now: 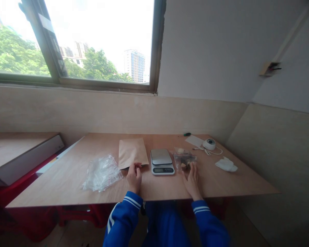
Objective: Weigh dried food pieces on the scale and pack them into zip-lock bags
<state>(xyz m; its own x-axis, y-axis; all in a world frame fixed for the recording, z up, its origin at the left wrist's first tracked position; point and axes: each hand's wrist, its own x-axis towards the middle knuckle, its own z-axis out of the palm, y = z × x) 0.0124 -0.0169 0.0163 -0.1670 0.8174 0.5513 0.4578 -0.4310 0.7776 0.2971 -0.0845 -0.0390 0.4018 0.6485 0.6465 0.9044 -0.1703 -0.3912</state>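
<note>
My left hand (134, 177) rests at the lower edge of a flat brown kraft paper bag (133, 151). Its fingers are curled and overlap that edge; whether anything is in them is hidden. With fingers apart, my right hand (192, 180) touches a clear zip bag (179, 159) that holds several brown lumpy pieces (184, 166). Between my hands stands a white kitchen scale (162, 170) with a bare metal plate. Just behind the zip bag lies a small pale roundish piece (181, 150), seemingly in clear plastic.
Clear plastic bags (102, 173) are piled left of the paper bag. To the right are a white dome camera (209, 144) with its cable, a white paper sheet (194, 141) and a crumpled white wrapper (226, 164). A green-handled screwdriver (186, 134) lies along the back edge.
</note>
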